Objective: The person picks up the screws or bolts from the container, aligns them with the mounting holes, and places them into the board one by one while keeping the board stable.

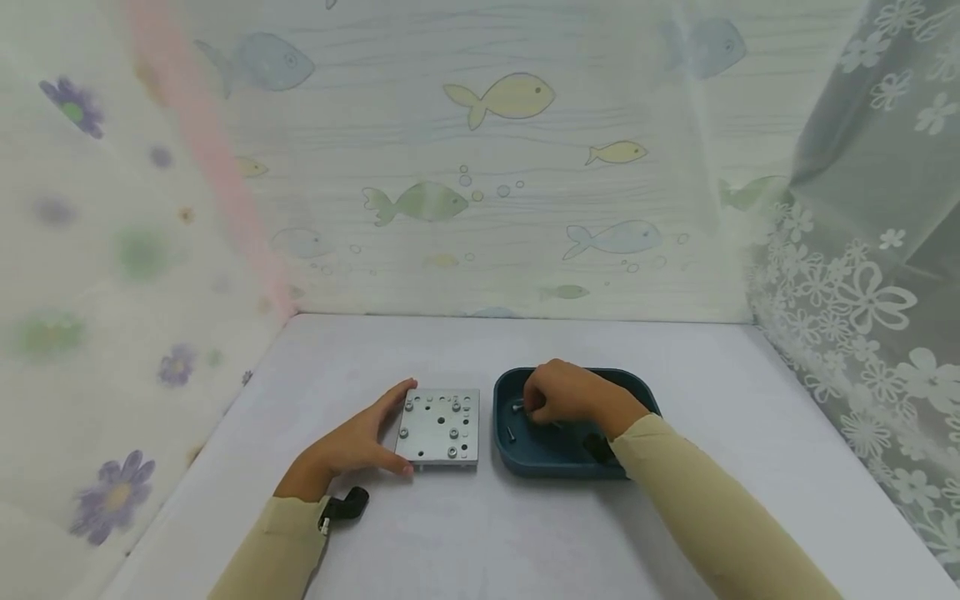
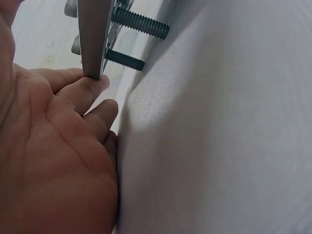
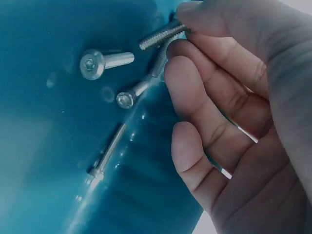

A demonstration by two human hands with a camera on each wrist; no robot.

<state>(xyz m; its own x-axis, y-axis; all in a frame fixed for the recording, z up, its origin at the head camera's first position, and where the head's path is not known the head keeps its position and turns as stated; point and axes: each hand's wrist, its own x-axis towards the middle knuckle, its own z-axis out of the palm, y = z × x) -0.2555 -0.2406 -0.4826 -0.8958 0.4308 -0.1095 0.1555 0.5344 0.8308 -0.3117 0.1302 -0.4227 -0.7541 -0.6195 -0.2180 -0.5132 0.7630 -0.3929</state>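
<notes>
A square silver metal plate with holes and several socket-head screws lies left of the middle of the table. My left hand grips its left side, thumb at the near corner and a finger at the far one. In the left wrist view, threaded screw shanks stick out beneath the plate. My right hand reaches into the dark blue tray. There it pinches a bolt between thumb and finger, its head hidden. Loose bolts lie below, one with a wide flat head.
The white table runs back to a fish-print curtain. A flowered curtain hangs at the left and a lace one at the right. A black wrist device sits by the left sleeve.
</notes>
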